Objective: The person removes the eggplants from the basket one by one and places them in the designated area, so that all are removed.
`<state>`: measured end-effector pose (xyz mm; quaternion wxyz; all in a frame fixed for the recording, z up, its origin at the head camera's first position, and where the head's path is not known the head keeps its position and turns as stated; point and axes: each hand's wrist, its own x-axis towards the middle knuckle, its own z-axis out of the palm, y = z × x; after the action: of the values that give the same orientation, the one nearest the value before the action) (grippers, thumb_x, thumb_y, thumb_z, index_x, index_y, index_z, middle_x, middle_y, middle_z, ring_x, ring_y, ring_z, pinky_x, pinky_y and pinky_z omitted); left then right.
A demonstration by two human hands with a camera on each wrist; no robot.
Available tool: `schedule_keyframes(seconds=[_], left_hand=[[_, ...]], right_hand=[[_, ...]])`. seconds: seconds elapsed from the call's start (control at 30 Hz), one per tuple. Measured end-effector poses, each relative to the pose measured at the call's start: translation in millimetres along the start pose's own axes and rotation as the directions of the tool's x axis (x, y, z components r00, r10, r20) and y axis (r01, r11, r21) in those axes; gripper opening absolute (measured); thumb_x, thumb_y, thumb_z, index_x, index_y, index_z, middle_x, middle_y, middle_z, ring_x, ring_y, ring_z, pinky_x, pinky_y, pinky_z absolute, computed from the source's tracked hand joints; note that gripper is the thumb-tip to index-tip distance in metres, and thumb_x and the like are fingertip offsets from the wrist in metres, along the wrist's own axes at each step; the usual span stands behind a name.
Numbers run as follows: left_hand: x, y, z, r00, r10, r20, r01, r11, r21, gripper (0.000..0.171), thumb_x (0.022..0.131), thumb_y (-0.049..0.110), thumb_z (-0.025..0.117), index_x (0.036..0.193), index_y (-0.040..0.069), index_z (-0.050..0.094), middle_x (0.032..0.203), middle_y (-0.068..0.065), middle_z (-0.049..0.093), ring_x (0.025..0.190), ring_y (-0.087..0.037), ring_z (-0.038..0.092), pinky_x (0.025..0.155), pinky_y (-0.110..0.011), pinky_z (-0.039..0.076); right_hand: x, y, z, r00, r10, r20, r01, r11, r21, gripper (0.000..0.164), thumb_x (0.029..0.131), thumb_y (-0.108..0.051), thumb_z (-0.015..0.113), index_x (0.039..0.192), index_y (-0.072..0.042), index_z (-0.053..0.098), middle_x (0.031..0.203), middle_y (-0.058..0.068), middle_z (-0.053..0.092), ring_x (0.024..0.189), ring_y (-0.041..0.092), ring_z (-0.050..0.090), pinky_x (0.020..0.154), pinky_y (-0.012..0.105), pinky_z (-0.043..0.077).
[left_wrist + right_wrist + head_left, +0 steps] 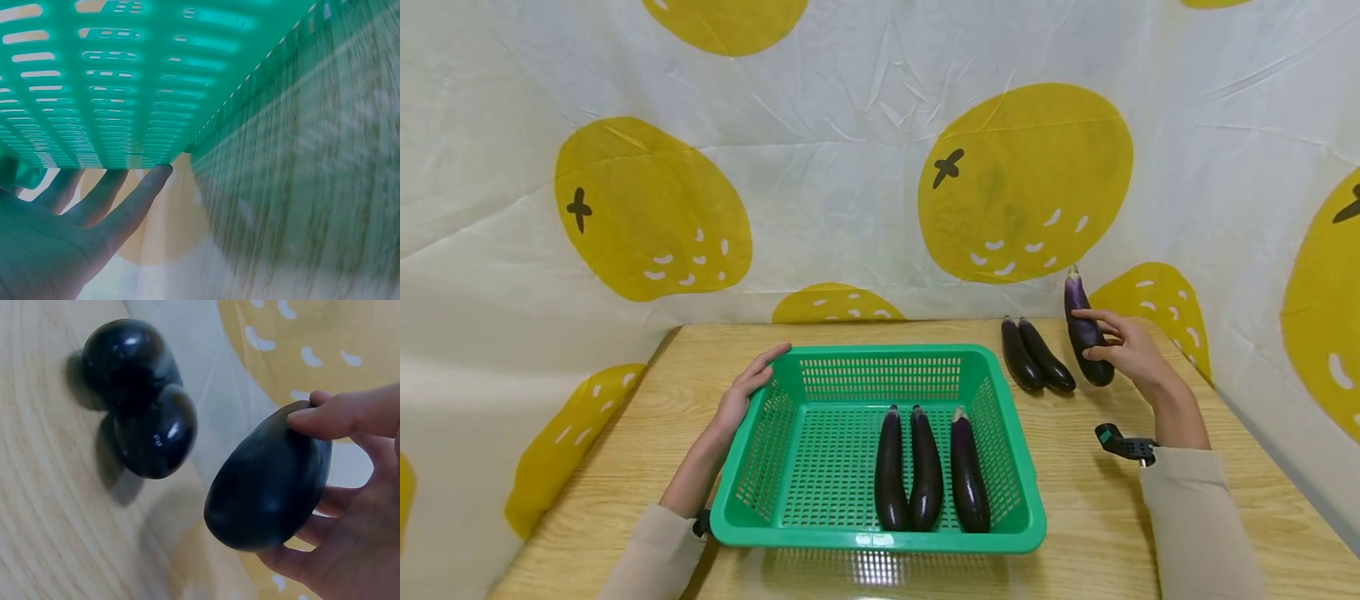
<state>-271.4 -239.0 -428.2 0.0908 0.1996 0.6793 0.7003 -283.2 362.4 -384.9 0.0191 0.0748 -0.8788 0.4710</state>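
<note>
Our L hand point(747, 392) lies w/ fingers fairly straight against the far-left of the green basket point(880, 542); pressing unevenly there could slide or tip it. Well R of that hand, inside, we've three eggplants point(927, 479), prob. apt to roll if it's jolted. Just L of our R hand point(1131, 350), the loose pair point(1022, 358) lies on the table point(1063, 467); a low swing might knock them. Our R thumb & fingers pinch the held eggplant point(1079, 329), stem pointing away; glossy skin + light grip could mean a drop.
</note>
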Motion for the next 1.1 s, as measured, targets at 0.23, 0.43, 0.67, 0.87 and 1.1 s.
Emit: schedule_keyframes(seconds=[0.23, 0.43, 0.67, 0.87, 1.1], left_hand=[[-1.5, -1.3, 0.2, 1.0, -0.008, -0.002, 0.008, 1.0, -0.013, 0.054, 0.115, 0.025, 0.025, 0.165, 0.006, 0.021, 0.17, -0.02, 0.019, 0.133, -0.01, 0.052, 0.102, -0.024, 0.051], [-0.8, -1.0, 0.5, 1.0, -0.018, -0.006, 0.018, 1.0, -0.011, 0.053, 0.115, 0.025, 0.025, 0.165, 0.008, 0.022, 0.17, -0.019, 0.02, 0.134, -0.011, 0.051, 0.103, -0.023, 0.05], [-0.8, -0.1, 0.9, 0.999, -0.03, -0.019, 0.03, 1.0, 0.001, 0.053, 0.115, 0.026, 0.025, 0.165, 0.009, 0.023, 0.17, -0.019, 0.022, 0.132, -0.011, 0.05, 0.103, -0.023, 0.049], [-1.9, -2.4, 0.2, 1.0, -0.009, -0.007, 0.009, 1.0, -0.01, 0.053, 0.115, 0.025, 0.024, 0.165, 0.006, 0.022, 0.169, -0.021, 0.021, 0.132, -0.01, 0.052, 0.102, -0.023, 0.05], [-1.8, -1.2, 0.3, 1.0, -0.005, -0.006, 0.005, 1.0, -0.007, 0.054, 0.115, 0.025, 0.025, 0.165, 0.007, 0.022, 0.17, -0.02, 0.02, 0.133, -0.009, 0.051, 0.104, -0.022, 0.049]], right_hand=[[1.3, 11.2, 4.4, 0.999, -0.013, 0.032, 0.013, 1.0, -0.002, 0.07, 0.096, 0.002, 0.062, 0.16, -0.011, 0.037, 0.168, 0.032, 0.013, 0.143, 0.061, 0.027, 0.099, 0.041, 0.051], [2.2, 17.6, 5.7, 0.999, 0.011, 0.05, -0.013, 0.999, 0.035, 0.072, 0.095, 0.005, 0.06, 0.161, -0.014, 0.036, 0.17, 0.03, 0.006, 0.148, 0.064, 0.016, 0.11, 0.079, 0.027], [3.6, 21.9, 6.5, 0.999, 0.042, 0.027, -0.042, 0.999, -0.01, 0.067, 0.097, 0.003, 0.06, 0.159, -0.008, 0.038, 0.167, 0.034, 0.016, 0.144, 0.059, 0.027, 0.108, 0.071, 0.036], [3.9, 22.2, 6.8, 0.998, 0.061, 0.031, -0.061, 0.998, -0.015, 0.063, 0.1, -0.003, 0.061, 0.158, -0.007, 0.039, 0.165, 0.034, 0.019, 0.142, 0.057, 0.032, 0.104, 0.048, 0.047], [5.5, 26.5, 9.0, 0.997, 0.069, 0.033, -0.069, 0.998, -0.012, 0.06, 0.101, -0.002, 0.058, 0.158, -0.005, 0.038, 0.165, 0.035, 0.019, 0.142, 0.057, 0.031, 0.102, 0.046, 0.048]])
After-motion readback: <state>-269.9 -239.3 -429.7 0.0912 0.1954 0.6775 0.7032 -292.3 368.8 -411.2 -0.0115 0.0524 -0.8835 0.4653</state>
